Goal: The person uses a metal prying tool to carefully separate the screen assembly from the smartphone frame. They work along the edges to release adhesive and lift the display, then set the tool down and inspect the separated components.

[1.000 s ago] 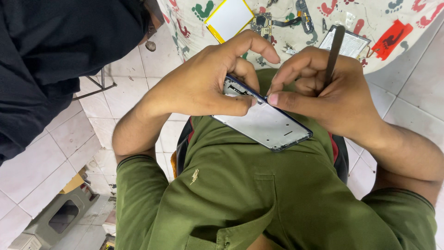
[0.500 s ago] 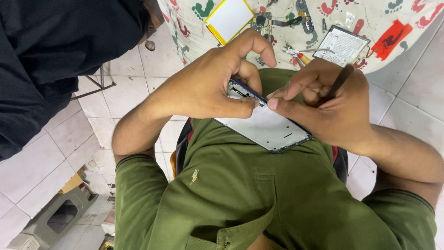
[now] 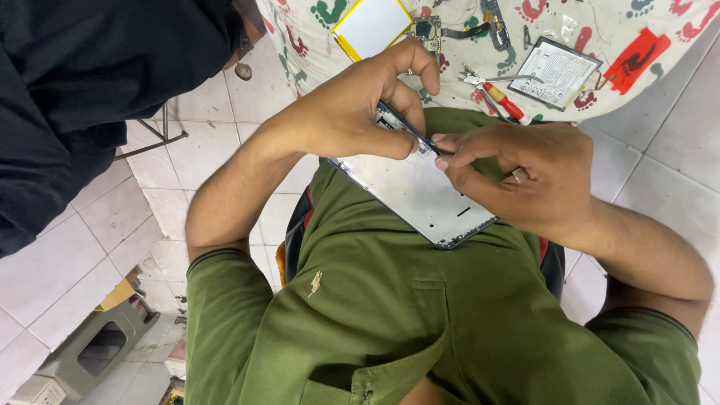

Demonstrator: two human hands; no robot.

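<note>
While a phone frame (image 3: 420,196) rests on the lap of a person in a green shirt (image 3: 390,315), the left hand (image 3: 352,112) pinches its upper end between thumb and curled fingers. The frame is a flat, pale silver rectangle with a dark rim and rounded corners, its top showing small dark parts under the thumb. Right of that grip, the right hand (image 3: 517,176) is closed around a thin dark tool (image 3: 409,129), fingertips pressed together on its shaft, its tip lying under the left thumb at the frame's top edge. Beyond both hands lies a patterned cloth (image 3: 600,30) carrying a yellow-edged white battery (image 3: 373,26), a grey rectangular part (image 3: 559,73), a red-handled screwdriver (image 3: 501,101) and tweezers (image 3: 495,78). Left of the grip, a dark garment (image 3: 82,82) hangs above white floor tiles (image 3: 112,217).
</note>
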